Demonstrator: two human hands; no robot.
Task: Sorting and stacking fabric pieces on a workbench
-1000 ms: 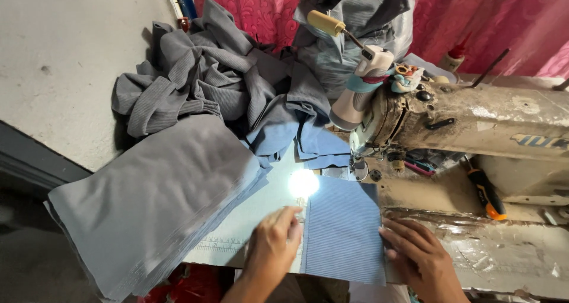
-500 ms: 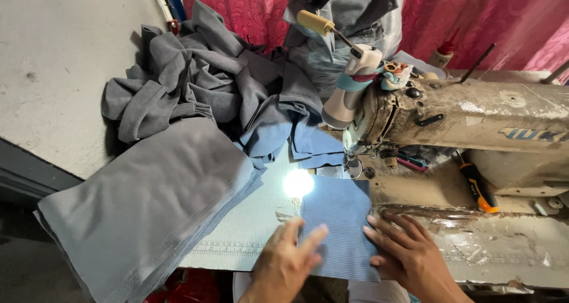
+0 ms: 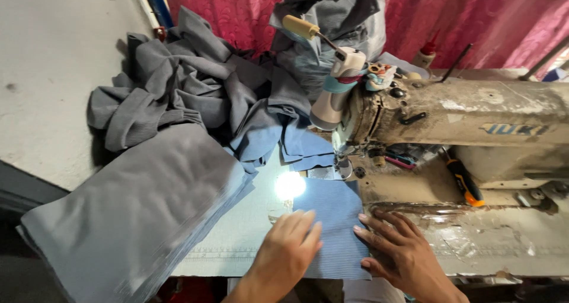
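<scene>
Both hands flat and open, left hand [image 3: 288,248] and right hand [image 3: 398,252] pressing the blue cloth [image 3: 335,220] down beside the sewing machine [image 3: 450,125], lined up under its needle.

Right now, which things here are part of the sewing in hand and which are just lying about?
In hand: left hand and right hand flat on the blue cloth piece; sewing machine.
Lying about: grey fabric heap; folded grey stack; screwdriver.
</scene>
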